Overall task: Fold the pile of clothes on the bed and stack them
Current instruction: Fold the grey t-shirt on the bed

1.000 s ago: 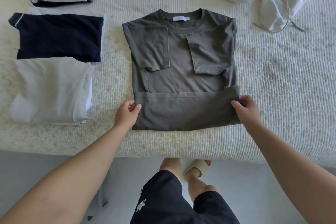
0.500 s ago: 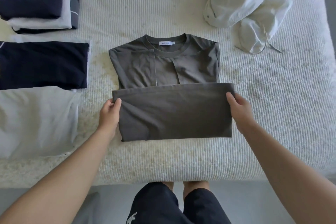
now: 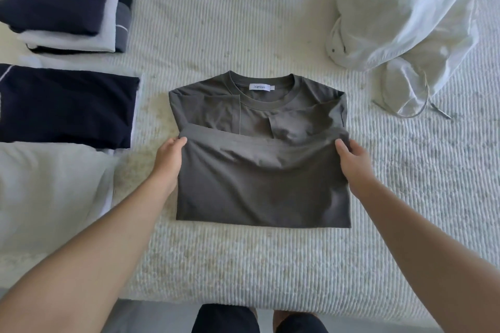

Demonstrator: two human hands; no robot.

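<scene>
Head view shows your left hand (image 3: 169, 161) and right hand (image 3: 351, 159) each pinching one end of the doubled lower edge of the grey T-shirt (image 3: 263, 184), which lies in the middle of the frame on the white bedspread (image 3: 270, 259). Your fingers are curled round the cloth at both corners, thumbs under the fold as far as can be told, and the held edge sags a little between them. It sits about halfway up the shirt, with the collar and its white label (image 3: 261, 87) uncovered above it. Judging by that, you are midway through bringing the bottom up over the top. To do it well, draw your hands slightly apart so the slack goes out of the edge, then carry both corners toward the collar at the same pace and lay them level with the shoulders, so the sides line up. Mind the tucked sleeves underneath; if the cloth drags on them they could bunch. Once it is down, press flat from the middle outward. At the left of the frame lie the folded navy garment (image 3: 67, 105) and a pale folded one (image 3: 51, 192) below it, with a folded stack (image 3: 67, 3) in the upper left, any of which looks a fair place to set this shirt. A rumpled white garment (image 3: 411, 24) waits unfolded in the upper right.
</scene>
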